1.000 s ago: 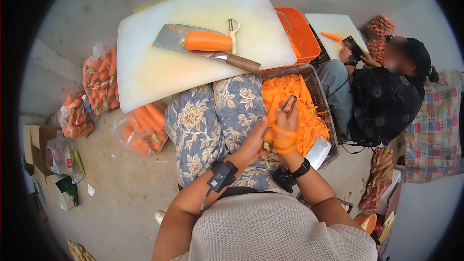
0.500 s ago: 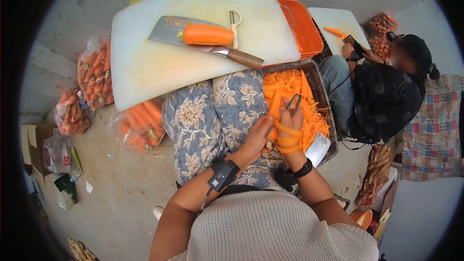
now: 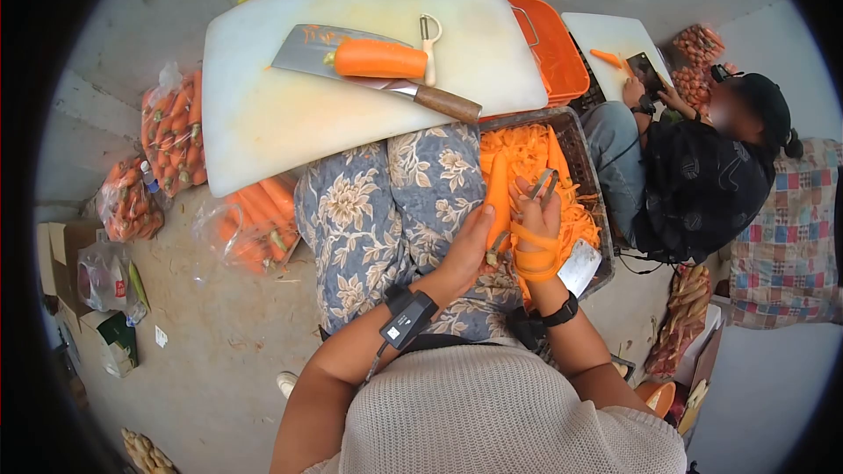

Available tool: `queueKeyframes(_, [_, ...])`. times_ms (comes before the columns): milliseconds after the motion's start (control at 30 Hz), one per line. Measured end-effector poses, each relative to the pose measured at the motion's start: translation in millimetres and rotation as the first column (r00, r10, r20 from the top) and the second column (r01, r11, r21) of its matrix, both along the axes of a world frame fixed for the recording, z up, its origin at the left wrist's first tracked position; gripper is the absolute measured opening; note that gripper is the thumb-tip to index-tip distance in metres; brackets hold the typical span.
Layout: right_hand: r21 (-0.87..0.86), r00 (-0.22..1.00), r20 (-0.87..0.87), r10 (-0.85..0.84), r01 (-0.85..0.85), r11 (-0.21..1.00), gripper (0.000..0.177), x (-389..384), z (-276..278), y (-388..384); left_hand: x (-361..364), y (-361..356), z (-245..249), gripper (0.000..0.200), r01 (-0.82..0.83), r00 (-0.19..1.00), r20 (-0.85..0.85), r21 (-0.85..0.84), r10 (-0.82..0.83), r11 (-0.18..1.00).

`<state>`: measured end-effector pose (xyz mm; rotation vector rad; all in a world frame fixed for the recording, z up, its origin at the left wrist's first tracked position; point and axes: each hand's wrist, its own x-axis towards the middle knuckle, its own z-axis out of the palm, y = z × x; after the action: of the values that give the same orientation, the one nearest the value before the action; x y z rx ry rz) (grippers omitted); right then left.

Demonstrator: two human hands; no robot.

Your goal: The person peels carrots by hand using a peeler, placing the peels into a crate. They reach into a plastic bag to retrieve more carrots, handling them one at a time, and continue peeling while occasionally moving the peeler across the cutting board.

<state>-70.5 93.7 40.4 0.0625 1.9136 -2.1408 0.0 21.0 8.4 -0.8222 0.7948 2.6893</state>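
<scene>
My left hand [image 3: 468,246] is closed around the lower end of a carrot [image 3: 498,191], which points away from me over the crate's left side. Just to its right, my right hand [image 3: 537,215] grips a metal peeler [image 3: 548,181]. Long orange peel strips [image 3: 537,256] are looped around this hand near the wrist. Beneath both hands, a dark plastic crate [image 3: 583,145] holds a heap of carrot peelings [image 3: 527,142]. A flat shiny metal blade [image 3: 580,267] rests at the crate's near right corner.
On the white cutting board [image 3: 290,140] lie a cleaver [image 3: 299,48], a thick carrot piece [image 3: 382,59] and a pale peeler [image 3: 429,53]. An orange bin [image 3: 562,57] stands behind the crate. Carrot bags [image 3: 173,136] sit at left. At right, another person [image 3: 702,175] works at a second board [image 3: 606,31].
My right hand has shifted slightly right and down, away from the carrot. More of the carrot now shows, more upright in view. The other person's blade has moved slightly.
</scene>
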Motion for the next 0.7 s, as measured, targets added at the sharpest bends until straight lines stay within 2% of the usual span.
queueKeyframes(67, [0.020,0.999,0.037,-0.008,0.007,1.000,0.025,-4,3,2,0,-2,-1,0.040,0.030,0.994,-0.103,0.028,-0.027,0.999])
queueKeyframes(133, [0.038,0.997,0.075,-0.013,0.011,0.999,0.025,-5,-6,4,0,0,-1,0.039,0.025,0.996,-0.085,0.012,-0.023,1.000])
queueKeyframes(200, [0.071,0.991,-0.128,0.029,-0.020,0.997,0.027,-6,-27,3,-1,2,1,0.038,0.015,0.998,-0.065,-0.006,-0.016,1.000])
queueKeyframes(267, [0.083,0.993,-0.119,0.013,-0.003,0.997,0.028,-5,-30,0,-1,2,2,0.046,-0.032,0.999,-0.001,0.004,0.032,0.999])
queueKeyframes(333, [0.096,0.994,-0.111,-0.007,0.018,0.995,0.028,-5,-30,-1,-2,0,-2,0.046,-0.024,1.000,0.001,0.033,0.024,0.999])
queueKeyframes(400, [0.147,0.996,-0.063,0.064,-0.054,0.988,0.027,-8,-29,3,-2,-1,-3,0.046,-0.012,1.000,-0.002,0.061,0.012,0.998])
queueKeyframes(500, [0.050,0.999,-0.028,0.044,-0.043,0.998,0.026,-9,-29,3,-1,-2,-2,0.034,0.008,0.999,-0.035,0.053,-0.006,0.999])
queueKeyframes(700, [0.107,0.999,-0.001,0.046,-0.046,0.993,0.027,-8,-23,5,0,-1,2,0.034,0.013,0.999,-0.053,0.021,-0.012,1.000])
